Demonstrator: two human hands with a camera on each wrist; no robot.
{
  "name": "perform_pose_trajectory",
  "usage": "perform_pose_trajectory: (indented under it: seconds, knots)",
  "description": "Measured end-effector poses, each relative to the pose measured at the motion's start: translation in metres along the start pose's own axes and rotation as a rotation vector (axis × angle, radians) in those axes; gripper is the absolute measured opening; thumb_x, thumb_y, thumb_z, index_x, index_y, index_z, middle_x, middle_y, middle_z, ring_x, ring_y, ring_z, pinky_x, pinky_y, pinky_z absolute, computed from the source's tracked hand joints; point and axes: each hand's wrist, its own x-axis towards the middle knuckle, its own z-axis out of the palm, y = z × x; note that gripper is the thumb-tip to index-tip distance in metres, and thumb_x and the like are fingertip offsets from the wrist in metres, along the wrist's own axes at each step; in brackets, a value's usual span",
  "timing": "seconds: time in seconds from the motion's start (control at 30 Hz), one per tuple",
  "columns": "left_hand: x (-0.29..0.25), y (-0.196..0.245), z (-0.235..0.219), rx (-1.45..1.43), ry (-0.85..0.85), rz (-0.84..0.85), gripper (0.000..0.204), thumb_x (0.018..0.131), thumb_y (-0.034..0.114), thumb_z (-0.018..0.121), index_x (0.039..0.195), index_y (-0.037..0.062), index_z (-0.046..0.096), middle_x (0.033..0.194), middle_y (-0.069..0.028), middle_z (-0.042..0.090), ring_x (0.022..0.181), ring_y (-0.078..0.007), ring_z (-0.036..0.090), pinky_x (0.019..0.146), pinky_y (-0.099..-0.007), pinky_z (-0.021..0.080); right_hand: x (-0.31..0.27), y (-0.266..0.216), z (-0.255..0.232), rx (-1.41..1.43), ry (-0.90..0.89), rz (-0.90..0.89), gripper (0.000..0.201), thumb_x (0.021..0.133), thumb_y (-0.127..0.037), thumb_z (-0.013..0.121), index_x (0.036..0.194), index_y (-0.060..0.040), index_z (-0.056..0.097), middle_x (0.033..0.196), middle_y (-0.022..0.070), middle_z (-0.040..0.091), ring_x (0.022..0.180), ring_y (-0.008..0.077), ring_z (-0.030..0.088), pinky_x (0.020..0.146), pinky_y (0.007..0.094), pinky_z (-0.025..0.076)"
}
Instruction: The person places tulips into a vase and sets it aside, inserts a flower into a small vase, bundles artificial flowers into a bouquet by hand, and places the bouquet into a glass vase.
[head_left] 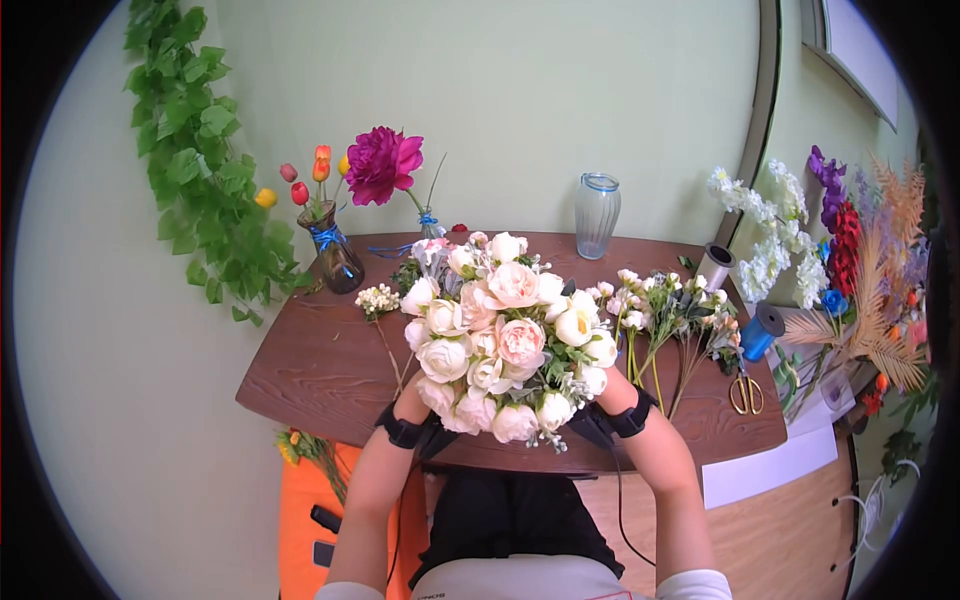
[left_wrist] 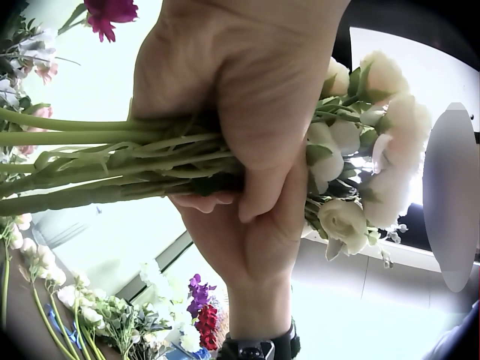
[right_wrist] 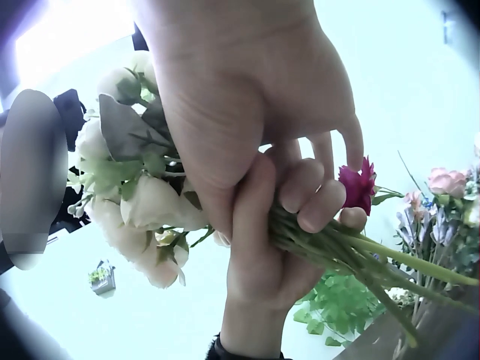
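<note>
A full bouquet of cream and pale pink roses point(head_left: 510, 345) is held upright over the table's front edge, in front of the person's body. Its green stems point(left_wrist: 112, 169) are bunched together below the blooms. My left hand point(left_wrist: 240, 82) grips this bunch, fingers curled round it, as the right wrist view also shows. Close against it, my right hand point(right_wrist: 247, 90) also clasps the stems, its thumb beside the left thumb. From the head view both hands are mostly hidden under the blooms. Some grey-green leaves point(right_wrist: 131, 131) stick out among the roses.
On the brown table point(head_left: 300, 365) stand a clear glass vase point(head_left: 598, 220), a dark tulip vase point(head_left: 340, 265) and a large magenta flower point(head_left: 383, 165). Loose flower stems point(head_left: 655, 345), gold scissors point(head_left: 746, 393), a blue ribbon spool point(head_left: 762, 333) and a silver spool point(head_left: 716, 267) are at the right.
</note>
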Motion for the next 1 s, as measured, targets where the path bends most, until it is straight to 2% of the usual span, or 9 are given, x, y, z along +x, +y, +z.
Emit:
perform_pose_trajectory:
  seconds: [0.17, 0.43, 0.5, 0.53, 0.67, 1.0]
  knots:
    - [-0.008, 0.004, 0.004, -0.047, 0.020, 0.009, 0.023, 0.085, 0.014, 0.047, 0.105, 0.0050, 0.039, 0.089, -0.0099, 0.046, 0.083, -0.0220, 0.045, 0.073, -0.0317, 0.037, 0.017, 0.001, 0.007, 0.039, -0.006, -0.017, 0.037, 0.078, -0.012, 0.054, 0.115, -0.0048, 0.049, 0.117, 0.0104, 0.048, 0.108, 0.0222, 0.044, 0.092, 0.0328, 0.036]
    - [0.005, 0.012, 0.003, -0.123, 0.091, 0.028, 0.020, 0.085, 0.015, 0.046, 0.102, 0.0058, 0.039, 0.085, -0.0085, 0.044, 0.079, -0.0204, 0.043, 0.070, -0.0307, 0.036, -0.001, -0.003, -0.003, 0.084, -0.052, -0.042, 0.038, 0.078, -0.012, 0.054, 0.115, -0.0050, 0.049, 0.119, 0.0108, 0.047, 0.109, 0.0225, 0.043, 0.093, 0.0330, 0.035]
    - [0.006, 0.015, 0.004, -0.144, 0.107, 0.037, 0.019, 0.085, 0.015, 0.046, 0.101, 0.0059, 0.039, 0.084, -0.0081, 0.044, 0.078, -0.0200, 0.043, 0.069, -0.0304, 0.036, 0.000, -0.012, -0.001, -0.180, -0.045, -0.109, 0.050, 0.068, -0.021, 0.067, 0.111, -0.0033, 0.051, 0.118, 0.0108, 0.048, 0.106, 0.0267, 0.046, 0.094, 0.0351, 0.033]
    - [0.004, 0.015, 0.003, -0.155, 0.112, 0.042, 0.019, 0.085, 0.015, 0.046, 0.101, 0.0060, 0.039, 0.083, -0.0079, 0.043, 0.077, -0.0198, 0.043, 0.069, -0.0303, 0.036, 0.000, -0.011, 0.000, -0.223, -0.044, -0.150, 0.054, 0.065, -0.019, 0.070, 0.112, -0.0017, 0.049, 0.116, 0.0110, 0.050, 0.105, 0.0250, 0.047, 0.093, 0.0350, 0.034]
    - [0.017, 0.019, 0.001, -0.196, 0.128, 0.051, 0.018, 0.086, 0.016, 0.046, 0.099, 0.0064, 0.039, 0.081, -0.0072, 0.042, 0.075, -0.0190, 0.042, 0.067, -0.0298, 0.035, 0.002, -0.010, 0.003, -0.201, -0.060, -0.148, 0.054, 0.066, -0.018, 0.069, 0.113, -0.0018, 0.048, 0.116, 0.0109, 0.049, 0.106, 0.0245, 0.047, 0.093, 0.0348, 0.034]
    - [-0.013, 0.020, -0.004, -0.295, 0.150, 0.069, 0.014, 0.087, 0.017, 0.045, 0.095, 0.0073, 0.038, 0.076, -0.0053, 0.040, 0.070, -0.0170, 0.040, 0.063, -0.0285, 0.034, 0.009, -0.012, 0.008, -0.126, -0.093, -0.149, 0.056, 0.068, -0.016, 0.067, 0.117, -0.0021, 0.044, 0.117, 0.0103, 0.048, 0.107, 0.0229, 0.045, 0.092, 0.0340, 0.034]
